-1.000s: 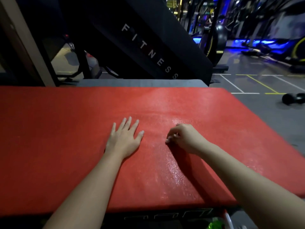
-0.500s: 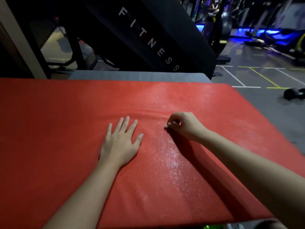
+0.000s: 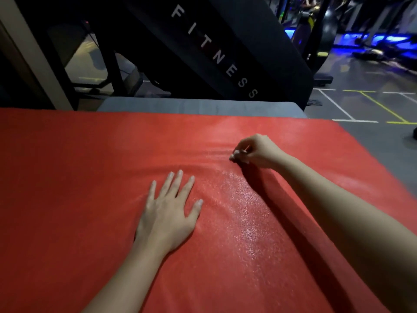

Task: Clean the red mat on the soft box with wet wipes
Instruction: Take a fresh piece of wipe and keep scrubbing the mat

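While the left hand (image 3: 167, 213) lies flat, fingers spread, likely pinning the red mat (image 3: 67, 177) on the grey soft box (image 3: 203, 106), the right hand (image 3: 255, 152) presses curled fingers at the head of a wet streak (image 3: 243, 211); whether they hold a wipe, I cannot tell.

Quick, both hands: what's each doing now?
Left hand: open, flat on the red mat.
Right hand: fingers curled; what it holds cannot be told.

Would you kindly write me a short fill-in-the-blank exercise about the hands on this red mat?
The left hand lies ___ on the red mat, fingers spread.
The fingers of the right hand are ___, apparently pinching a small wet wipe against the mat.
White letters on the black panel behind spell ___.
Missing words: flat; curled; FITNESS.
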Action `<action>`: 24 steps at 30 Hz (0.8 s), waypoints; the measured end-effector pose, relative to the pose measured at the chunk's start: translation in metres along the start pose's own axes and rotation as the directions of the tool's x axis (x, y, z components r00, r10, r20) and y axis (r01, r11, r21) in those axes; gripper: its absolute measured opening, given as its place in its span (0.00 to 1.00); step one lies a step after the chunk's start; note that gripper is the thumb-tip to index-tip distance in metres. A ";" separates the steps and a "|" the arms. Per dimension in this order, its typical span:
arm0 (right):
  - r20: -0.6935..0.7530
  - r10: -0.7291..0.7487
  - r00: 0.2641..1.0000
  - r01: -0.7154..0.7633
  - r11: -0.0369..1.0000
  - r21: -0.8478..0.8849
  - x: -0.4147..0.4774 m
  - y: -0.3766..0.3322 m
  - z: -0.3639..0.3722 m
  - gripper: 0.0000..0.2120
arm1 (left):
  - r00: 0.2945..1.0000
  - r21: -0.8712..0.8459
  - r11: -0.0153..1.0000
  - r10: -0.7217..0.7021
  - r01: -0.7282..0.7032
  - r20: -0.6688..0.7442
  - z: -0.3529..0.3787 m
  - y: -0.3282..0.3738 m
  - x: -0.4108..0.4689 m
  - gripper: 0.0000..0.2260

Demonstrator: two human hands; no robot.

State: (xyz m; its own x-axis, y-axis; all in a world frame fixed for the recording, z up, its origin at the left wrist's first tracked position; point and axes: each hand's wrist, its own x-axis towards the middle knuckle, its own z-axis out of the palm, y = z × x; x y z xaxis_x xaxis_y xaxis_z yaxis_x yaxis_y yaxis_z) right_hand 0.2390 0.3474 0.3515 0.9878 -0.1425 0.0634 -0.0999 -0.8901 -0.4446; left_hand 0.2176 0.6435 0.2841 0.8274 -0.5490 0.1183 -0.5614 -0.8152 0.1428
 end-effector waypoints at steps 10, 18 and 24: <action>0.083 0.042 0.996 -0.058 0.979 0.194 0.023 0.013 -0.004 0.05 | 1.000 -0.016 1.000 -0.009 0.009 0.018 -0.003 0.001 0.001 0.34; -0.295 0.160 0.942 -0.126 0.984 0.129 0.082 0.015 0.027 0.05 | 0.999 -0.007 1.000 -0.009 0.009 0.035 -0.004 0.000 -0.001 0.33; -0.147 0.241 0.959 -0.215 0.961 0.174 0.101 0.016 0.013 0.06 | 1.000 -0.008 1.000 0.007 -0.006 0.024 -0.003 0.001 0.000 0.32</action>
State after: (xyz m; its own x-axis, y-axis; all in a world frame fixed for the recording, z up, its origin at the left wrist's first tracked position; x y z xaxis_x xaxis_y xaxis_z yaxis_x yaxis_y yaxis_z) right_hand 0.3389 0.3250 0.3390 0.9058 -0.4151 0.0846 -0.2876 -0.7492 -0.5967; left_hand 0.2167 0.6436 0.2875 0.8239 -0.5587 0.0955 -0.5667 -0.8102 0.1495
